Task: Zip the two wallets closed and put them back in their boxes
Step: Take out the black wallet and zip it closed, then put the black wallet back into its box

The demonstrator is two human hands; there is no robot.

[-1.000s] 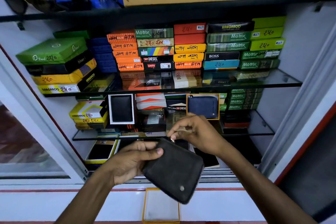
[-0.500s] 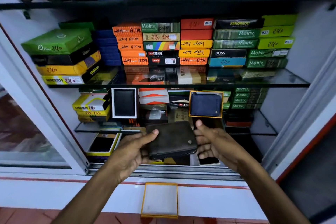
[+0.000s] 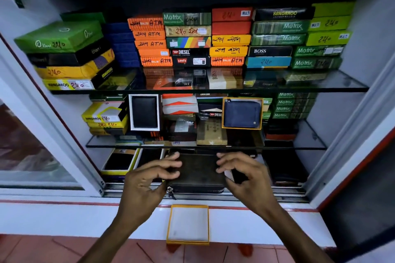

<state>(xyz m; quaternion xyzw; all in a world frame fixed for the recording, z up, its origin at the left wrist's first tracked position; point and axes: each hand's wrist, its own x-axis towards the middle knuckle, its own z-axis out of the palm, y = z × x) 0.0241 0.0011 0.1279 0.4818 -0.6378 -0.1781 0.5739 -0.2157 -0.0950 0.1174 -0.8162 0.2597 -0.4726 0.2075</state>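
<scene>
A dark zip-around wallet (image 3: 197,174) lies flat at the front of the bottom shelf, zipped, with its pull (image 3: 170,191) hanging at the near left corner. My left hand (image 3: 147,179) grips its left edge, fingers on top and thumb by the pull. My right hand (image 3: 245,175) holds the right edge with curled fingers. A sliver of yellow box shows under the wallet's left side. A blue zip wallet (image 3: 241,113) stands shut in an orange-rimmed box (image 3: 223,113) on the middle glass shelf. An orange-rimmed tray (image 3: 171,224) lies on the white ledge below.
Stacks of coloured wallet boxes (image 3: 188,38) fill the upper glass shelf (image 3: 346,87). A black wallet in a white box (image 3: 145,112) stands on the middle shelf. The sliding-door track (image 3: 267,194) runs along the cabinet front, with a glass door (image 3: 32,156) at left.
The wallet went from being zipped in the air to lying flat, then came down onto the bottom shelf. My right hand closed onto its right edge.
</scene>
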